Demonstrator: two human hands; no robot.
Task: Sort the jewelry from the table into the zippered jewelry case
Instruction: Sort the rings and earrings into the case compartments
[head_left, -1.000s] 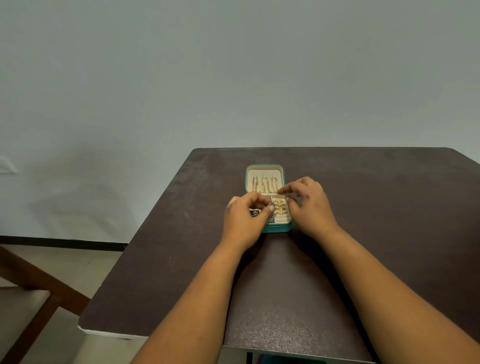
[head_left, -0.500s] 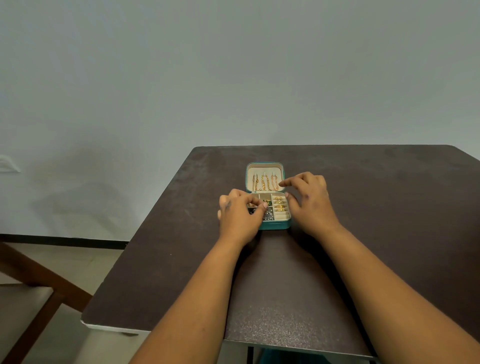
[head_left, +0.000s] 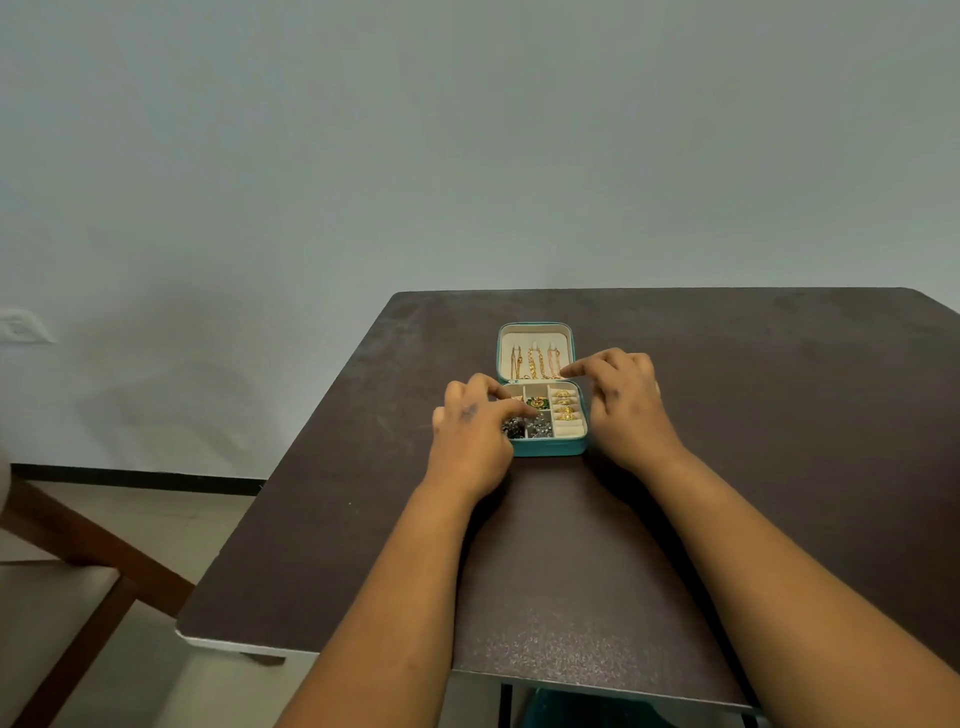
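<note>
A: Where was the jewelry case (head_left: 540, 447)?
B: Open, toward the table's (head_left: 779, 415) far edge.
A: And the hands?
B: The left hand (head_left: 470, 431) had slid leftward, its curled fingers now pinching something small over the left compartments. The right hand (head_left: 626, 402) stayed beside the case, forefinger extended, holding nothing.

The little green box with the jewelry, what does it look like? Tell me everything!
The jewelry case is small, teal outside and cream inside. It lies open on the dark table, lid tipped back with gold chains hanging in it. The base has compartments: gold rings in the right-side slots, a green piece in the middle, dark silvery pieces in front. The left hand reaches in; the right hand sits at its right edge.
</note>
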